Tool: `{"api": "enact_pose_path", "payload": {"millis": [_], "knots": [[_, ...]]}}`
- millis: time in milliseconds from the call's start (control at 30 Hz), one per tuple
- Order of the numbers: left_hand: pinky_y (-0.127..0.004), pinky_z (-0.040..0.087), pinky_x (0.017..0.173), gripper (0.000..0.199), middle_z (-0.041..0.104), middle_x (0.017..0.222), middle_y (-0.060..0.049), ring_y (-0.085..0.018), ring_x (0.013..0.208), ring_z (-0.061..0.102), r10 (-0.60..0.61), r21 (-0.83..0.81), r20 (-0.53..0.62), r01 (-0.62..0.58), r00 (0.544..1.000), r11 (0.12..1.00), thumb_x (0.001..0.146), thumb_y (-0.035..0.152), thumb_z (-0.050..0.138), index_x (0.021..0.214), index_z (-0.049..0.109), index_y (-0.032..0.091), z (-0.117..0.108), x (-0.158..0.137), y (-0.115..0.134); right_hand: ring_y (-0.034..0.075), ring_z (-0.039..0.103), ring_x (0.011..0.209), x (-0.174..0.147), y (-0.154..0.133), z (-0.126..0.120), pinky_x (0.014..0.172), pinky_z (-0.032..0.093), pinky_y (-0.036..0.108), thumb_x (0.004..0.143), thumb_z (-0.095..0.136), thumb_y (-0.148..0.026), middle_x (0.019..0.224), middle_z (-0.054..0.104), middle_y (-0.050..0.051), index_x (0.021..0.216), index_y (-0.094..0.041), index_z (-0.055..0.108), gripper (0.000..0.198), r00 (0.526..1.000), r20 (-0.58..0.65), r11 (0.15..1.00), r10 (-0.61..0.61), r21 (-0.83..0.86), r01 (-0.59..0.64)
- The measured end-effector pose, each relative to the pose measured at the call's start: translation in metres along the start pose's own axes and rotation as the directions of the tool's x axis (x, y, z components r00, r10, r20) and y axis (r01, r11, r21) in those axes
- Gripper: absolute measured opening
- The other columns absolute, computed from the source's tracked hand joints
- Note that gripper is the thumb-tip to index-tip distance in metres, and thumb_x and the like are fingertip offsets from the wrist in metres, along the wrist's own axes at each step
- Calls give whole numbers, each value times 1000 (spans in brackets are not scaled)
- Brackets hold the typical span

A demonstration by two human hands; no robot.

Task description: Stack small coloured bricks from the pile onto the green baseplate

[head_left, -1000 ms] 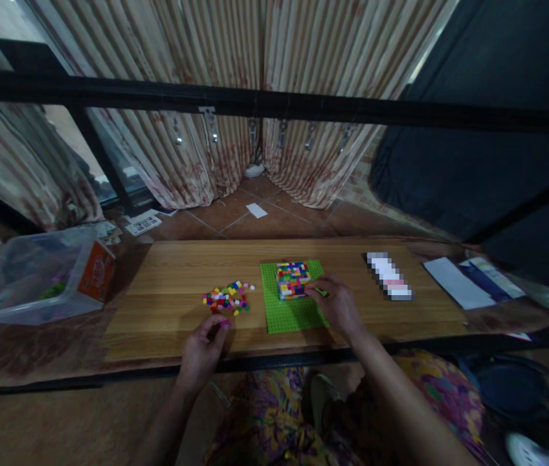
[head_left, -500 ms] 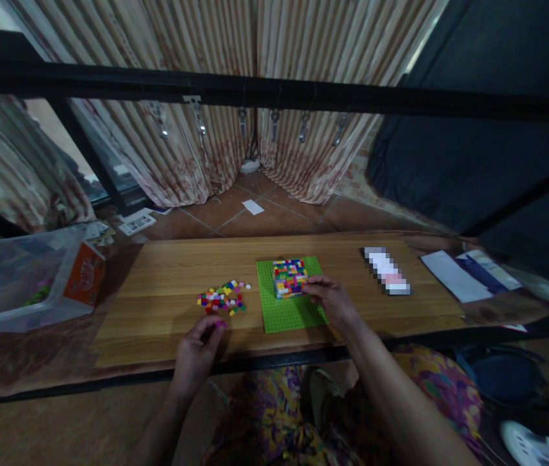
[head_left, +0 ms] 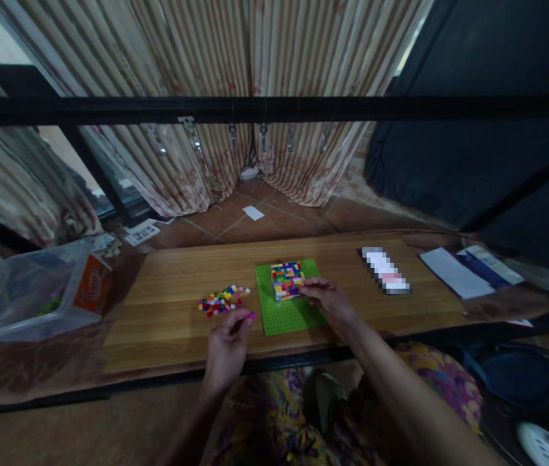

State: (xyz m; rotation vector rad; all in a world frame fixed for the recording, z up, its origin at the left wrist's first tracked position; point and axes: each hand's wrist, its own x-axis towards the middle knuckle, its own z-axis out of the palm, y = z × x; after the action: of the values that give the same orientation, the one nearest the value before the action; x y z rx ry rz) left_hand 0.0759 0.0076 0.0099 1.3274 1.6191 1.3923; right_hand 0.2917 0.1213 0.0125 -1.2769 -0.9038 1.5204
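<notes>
Your left hand pinches a small magenta piece; your right hand has fingers drawn narrow at the right side of the brick block, their grip impossible to tell. Beneath them spreads the green baseplate; loose bricks lie just beyond your left fingertips, to their left

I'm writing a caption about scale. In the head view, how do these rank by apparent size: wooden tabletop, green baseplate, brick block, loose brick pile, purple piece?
1. Wooden tabletop
2. Green baseplate
3. Brick block and loose brick pile: too alike to rank
4. Purple piece, in the left hand
</notes>
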Motion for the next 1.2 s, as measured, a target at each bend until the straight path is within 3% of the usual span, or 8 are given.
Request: {"api": "enact_pose_path", "payload": {"millis": [67,167,267,433,633,867,1000,1200], "knots": [[-28,51,79,14,70,88,-2,-15,84,65,94,27,46,-95,994,995,85,31,59,89,68,21,18,8,10,11,55,63,-2,-7,-8,52,37,21,47,84,-34,74,67,-1,75,-20,69,35,1000,-2,999,-22,-30,22],[-32,46,90,10,68,92,-1,-16,93,62,272,134,11,-271,962,953,84,27,61,85,71,23,46,23,18,11,54,64,-3,-20,-24,53,37,21,50,82,-38,74,66,0,75,-20,69,34,997,-38,996,-69,-59,67],[-34,44,89,9,66,93,-2,-17,93,59,335,241,-60,-312,940,919,82,26,65,85,73,26,71,34,16,10,51,60,1,-33,-38,54,37,22,53,79,-42,69,64,-1,74,-20,69,32,994,-51,988,-97,-124,90],[-37,43,88,8,64,94,-2,-19,95,57,343,301,-95,-302,935,905,80,26,67,84,74,27,97,42,9,11,50,57,6,-37,-47,53,36,24,56,76,-48,65,63,-1,76,-18,68,37,992,10,959,-122,-257,121],[-38,42,88,7,64,95,-2,-19,96,57,350,339,-107,-297,931,893,79,27,69,83,74,28,99,44,4,14,55,61,10,-29,-31,57,41,27,64,68,-51,72,67,2,85,-17,68,39,978,125,873,-166,-442,205],[-37,42,87,6,65,93,-2,-18,94,57,349,324,-81,-307,934,895,77,23,69,82,73,26,95,47,5,21,63,77,15,-9,-4,72,49,35,68,67,-54,97,70,10,104,-15,62,54,966,110,746,-234,-617,251],[-37,42,87,6,65,93,-2,-19,94,56,346,319,-80,-305,935,897,77,22,69,80,72,25,96,48,8,25,63,93,15,2,2,83,48,40,71,63,-52,106,67,13,111,-14,59,55,961,111,747,-254,-608,268],[-37,41,86,4,66,90,-1,-19,91,56,335,334,-115,-281,935,900,74,22,72,73,68,22,99,47,6,25,64,93,11,3,2,84,49,42,75,60,-50,106,68,12,112,-16,58,50,948,138,726,-285,-614,308]]}}
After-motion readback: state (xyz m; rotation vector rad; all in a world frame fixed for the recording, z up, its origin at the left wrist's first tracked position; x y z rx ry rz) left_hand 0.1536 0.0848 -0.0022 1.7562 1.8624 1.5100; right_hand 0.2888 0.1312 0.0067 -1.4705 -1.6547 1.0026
